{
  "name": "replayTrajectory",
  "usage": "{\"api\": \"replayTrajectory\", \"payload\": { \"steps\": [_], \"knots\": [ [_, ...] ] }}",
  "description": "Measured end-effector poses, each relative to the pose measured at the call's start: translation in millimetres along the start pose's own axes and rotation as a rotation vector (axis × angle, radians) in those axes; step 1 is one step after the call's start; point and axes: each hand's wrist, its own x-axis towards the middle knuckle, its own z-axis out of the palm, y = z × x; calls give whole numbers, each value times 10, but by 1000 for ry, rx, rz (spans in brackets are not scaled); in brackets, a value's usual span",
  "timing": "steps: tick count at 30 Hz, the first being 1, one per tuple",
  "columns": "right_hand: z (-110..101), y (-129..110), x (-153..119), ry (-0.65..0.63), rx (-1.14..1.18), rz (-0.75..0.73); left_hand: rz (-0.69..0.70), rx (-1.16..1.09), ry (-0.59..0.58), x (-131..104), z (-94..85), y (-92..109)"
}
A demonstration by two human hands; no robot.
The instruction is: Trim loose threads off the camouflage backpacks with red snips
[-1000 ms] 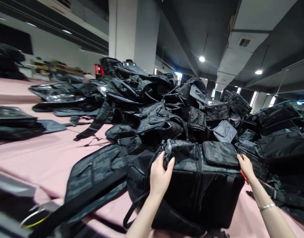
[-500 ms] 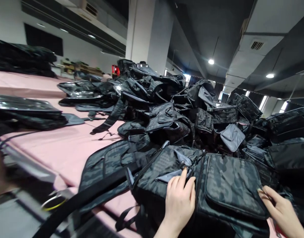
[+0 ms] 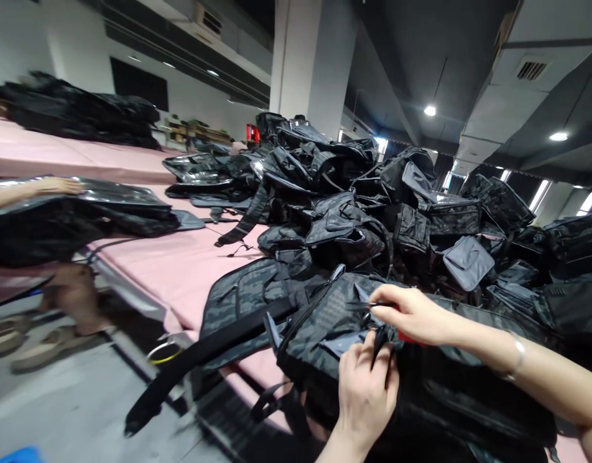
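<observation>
Snips (image 3: 368, 305) sit pinched in your right hand (image 3: 412, 315), red handle mostly hidden, tips over the backpack (image 3: 315, 321) top at the pink table (image 3: 180, 270) edge. Your left hand (image 3: 366, 386) pinches a dark strap or thread end, can't tell which. Risk: tips close to your left fingers (image 3: 373, 360); a slip could nick skin or fabric.

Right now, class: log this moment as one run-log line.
left hand: pinching strap on backpack | right hand: holding snips at strap | table: piled bags
</observation>
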Motion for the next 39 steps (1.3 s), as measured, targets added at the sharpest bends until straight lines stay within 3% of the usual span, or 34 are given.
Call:
{"api": "replayTrajectory", "payload": {
  "steps": [4, 8, 17, 26, 39],
  "knots": [
    [417, 95, 338, -74, -2, -62, 13, 4, 66, -43, 2, 15],
    [581, 341, 391, -137, -16, 12, -1, -74, 64, -89, 0, 39],
    [422, 378, 184, -169, -125, 6, 26, -121, 95, -99, 74, 132],
    [488, 469, 216, -180, -231, 24, 27, -85, 95, -65, 119, 162],
    [489, 402, 189, -183, -333, 46, -10, -98, 72, -102, 124, 170]
  ]
}}
